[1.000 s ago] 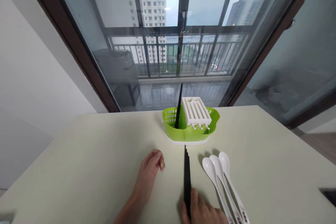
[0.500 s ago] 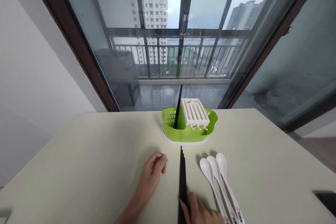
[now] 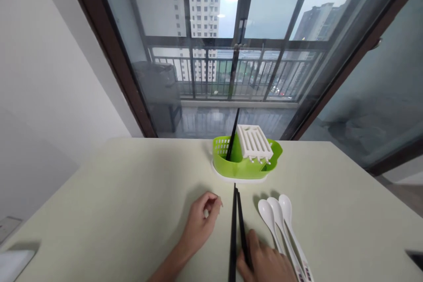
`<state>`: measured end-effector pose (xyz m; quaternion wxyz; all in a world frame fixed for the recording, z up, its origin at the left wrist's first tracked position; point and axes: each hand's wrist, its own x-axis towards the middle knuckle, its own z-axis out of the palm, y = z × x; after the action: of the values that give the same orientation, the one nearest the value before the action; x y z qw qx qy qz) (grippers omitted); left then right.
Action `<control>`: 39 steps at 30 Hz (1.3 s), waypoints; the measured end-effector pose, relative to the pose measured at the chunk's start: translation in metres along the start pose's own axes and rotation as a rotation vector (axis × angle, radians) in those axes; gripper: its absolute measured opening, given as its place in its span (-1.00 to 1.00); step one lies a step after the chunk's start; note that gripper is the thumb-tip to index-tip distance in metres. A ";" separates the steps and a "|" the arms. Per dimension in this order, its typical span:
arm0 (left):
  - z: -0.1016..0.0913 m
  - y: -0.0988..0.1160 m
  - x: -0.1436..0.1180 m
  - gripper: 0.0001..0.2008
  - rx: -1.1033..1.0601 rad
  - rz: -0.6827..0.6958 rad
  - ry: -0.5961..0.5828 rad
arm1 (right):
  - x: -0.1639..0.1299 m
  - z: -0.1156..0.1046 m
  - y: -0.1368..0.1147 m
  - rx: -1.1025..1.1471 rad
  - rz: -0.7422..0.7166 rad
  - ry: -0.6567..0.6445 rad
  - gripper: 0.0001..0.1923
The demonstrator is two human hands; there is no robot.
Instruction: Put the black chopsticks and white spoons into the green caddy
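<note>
My right hand (image 3: 266,260) is low in the view, its thumb and fingers closed on black chopsticks (image 3: 242,220); how many it holds I cannot tell. Just left of them, more black chopsticks (image 3: 233,233) lie on the table, pointing away from me. My left hand (image 3: 203,216) rests on the table further left, fingers curled toward the thumb with nothing visible in them. Three white spoons (image 3: 276,218) lie side by side, right of the chopsticks, their handles running down past my right hand. A black chopstick or pair (image 3: 233,134) stands tilted in the green utensil holder (image 3: 238,168).
The holder has a white slotted top with small hooks (image 3: 254,141) and a white base. It stands near the far edge of the pale table (image 3: 148,194), before a glass door. A white object (image 3: 16,264) is at the lower left, a dark one (image 3: 414,257) at the right edge.
My right hand has drawn chopsticks apart to the right from the bundle, leaving a narrow gap. My left hand stays curled. The whole view has shifted slightly.
</note>
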<state>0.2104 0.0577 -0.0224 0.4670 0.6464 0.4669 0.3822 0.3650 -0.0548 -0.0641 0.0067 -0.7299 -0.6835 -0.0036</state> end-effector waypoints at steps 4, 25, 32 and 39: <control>0.001 0.001 0.000 -0.68 0.013 0.010 -0.009 | 0.011 -0.010 -0.001 -0.062 -0.022 -0.027 -0.71; 0.002 0.004 -0.007 -0.68 -0.014 0.024 -0.241 | 0.025 -0.054 0.033 0.549 -0.245 0.030 -0.81; 0.003 0.013 -0.020 -0.63 -0.123 0.127 -0.296 | 0.047 -0.099 0.029 0.779 -0.326 0.283 -0.79; 0.007 0.008 -0.013 -0.77 0.061 0.147 -0.168 | 0.066 -0.094 0.027 0.751 -0.376 0.241 -0.79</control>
<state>0.2152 0.0426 -0.0175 0.4552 0.7226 0.3891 0.3455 0.3964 0.0078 0.0307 0.3508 -0.5339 -0.7527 0.1590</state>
